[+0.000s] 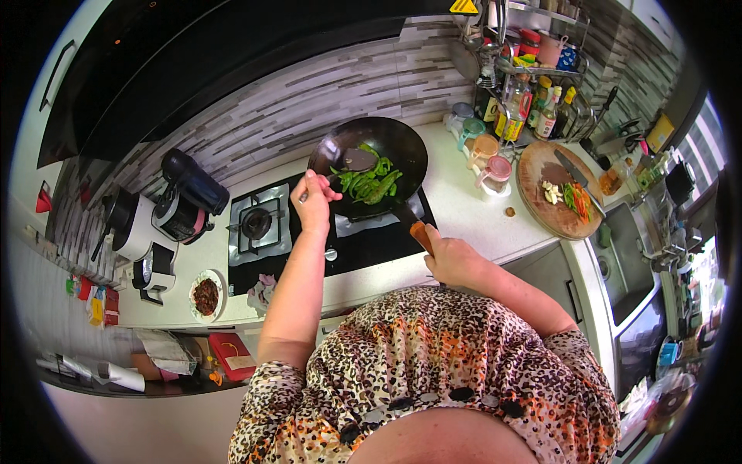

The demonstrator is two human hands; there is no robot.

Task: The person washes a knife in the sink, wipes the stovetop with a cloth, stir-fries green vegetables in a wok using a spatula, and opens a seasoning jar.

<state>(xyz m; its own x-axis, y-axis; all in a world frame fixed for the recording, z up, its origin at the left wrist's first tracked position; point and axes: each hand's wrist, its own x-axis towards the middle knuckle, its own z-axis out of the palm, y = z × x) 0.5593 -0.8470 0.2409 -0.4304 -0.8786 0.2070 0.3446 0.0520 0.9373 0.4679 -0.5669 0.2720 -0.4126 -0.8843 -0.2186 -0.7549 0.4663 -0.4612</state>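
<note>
A dark wok (408, 142) with sliced green peppers (371, 182) in it sits over the right burner of a black gas hob (371, 249). My left hand (313, 200) grips the handle of a metal spatula (357, 160), whose blade is inside the wok, above and left of the peppers. My right hand (455, 258) is closed around the wok's wooden handle (421, 236), on the side near my body. The left burner (257, 224) carries no pan.
Left stand a plate of dark red chopped food (206, 296), a rice cooker (177, 214) and a crumpled cloth (262, 293). Right are lidded seasoning jars (495, 174), a round wooden board (533, 203) with garlic, cut peppers and a knife (571, 168), a bottle rack, and a sink (620, 261).
</note>
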